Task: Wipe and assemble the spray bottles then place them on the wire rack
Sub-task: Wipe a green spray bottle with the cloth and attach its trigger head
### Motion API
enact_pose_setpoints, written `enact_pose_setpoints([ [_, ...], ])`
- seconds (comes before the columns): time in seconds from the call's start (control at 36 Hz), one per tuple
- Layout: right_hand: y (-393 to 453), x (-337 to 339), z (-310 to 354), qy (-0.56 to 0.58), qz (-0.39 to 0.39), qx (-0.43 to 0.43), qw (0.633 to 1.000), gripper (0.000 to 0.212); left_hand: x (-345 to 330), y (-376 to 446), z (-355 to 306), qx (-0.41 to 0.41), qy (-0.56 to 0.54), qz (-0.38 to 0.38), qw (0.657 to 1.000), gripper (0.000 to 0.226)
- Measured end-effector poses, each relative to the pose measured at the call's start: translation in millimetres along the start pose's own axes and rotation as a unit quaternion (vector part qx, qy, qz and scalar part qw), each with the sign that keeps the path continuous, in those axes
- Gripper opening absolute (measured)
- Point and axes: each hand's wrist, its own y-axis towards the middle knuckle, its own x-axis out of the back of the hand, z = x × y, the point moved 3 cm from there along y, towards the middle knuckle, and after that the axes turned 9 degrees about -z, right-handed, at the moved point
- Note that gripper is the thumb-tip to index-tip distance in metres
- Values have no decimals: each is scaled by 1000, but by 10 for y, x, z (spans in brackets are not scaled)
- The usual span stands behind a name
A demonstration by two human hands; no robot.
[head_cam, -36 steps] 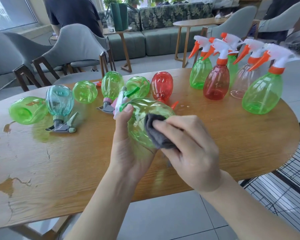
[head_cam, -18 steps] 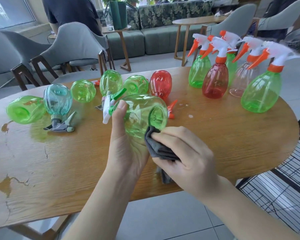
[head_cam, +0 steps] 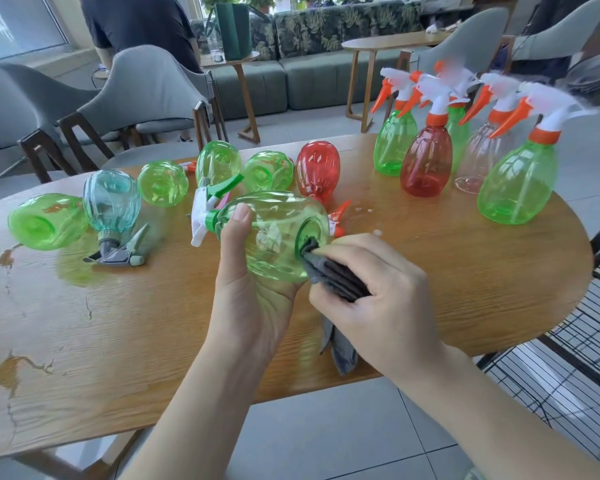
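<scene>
The green spray bottle (head_cam: pixel 274 233) is held on its side above the table (head_cam: pixel 118 341), its white-and-green trigger head pointing left and its base to the right. The left hand (head_cam: pixel 250 292) cradles the body from below, thumb over the top. The right hand (head_cam: pixel 378 299) is clenched on a folded grey cloth (head_cam: pixel 329 275), pressing its tip against the base.

Risk: the smooth plastic may rotate or slip out of the palm under sideways wiping pressure. A dropped bottle could strike the red bottle (head_cam: pixel 317 171) and the other loose bottles lying just behind it.

The wood-grain surface shows worn patches and what appear to be water drops; blur prevents confirmation. Five assembled bottles stand at the far right. The wire rack (head_cam: pixel 568 368) sits beside the table's right edge. Grey chairs and a sofa stand beyond.
</scene>
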Motion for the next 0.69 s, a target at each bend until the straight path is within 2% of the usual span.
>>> enact_pose_setpoints([
  [0.06,12,7,28,28,6,-3,1000,19,-5,-23,-9,2,22,9,1000,47],
  [0.14,62,35,18,35,-27,-5,999,20,-3,-14,40,16,28,2,999,45],
  [0.25,203,135,-156,19,-79,-51,995,17,13,28,64,-7,96,-48,994,85],
  [0.31,284,207,-248,22,-98,-80,992,15,46,34,90,-12,146,-76,986,87],
  [0.39,370,307,-346,15,-113,-100,988,16,88,62,72,-16,201,-64,977,80],
  [0.44,398,354,-407,11,-108,-116,987,14,138,80,42,-32,284,-41,957,81],
  [0.53,435,390,-468,-15,-93,-115,989,11,159,84,-17,-104,430,1,897,75],
  [0.58,451,396,-483,-43,-92,-99,990,14,130,69,-36,-141,467,20,873,70],
  [0.69,493,380,-477,-103,-92,-44,989,20,88,54,-22,-169,523,42,834,75],
])
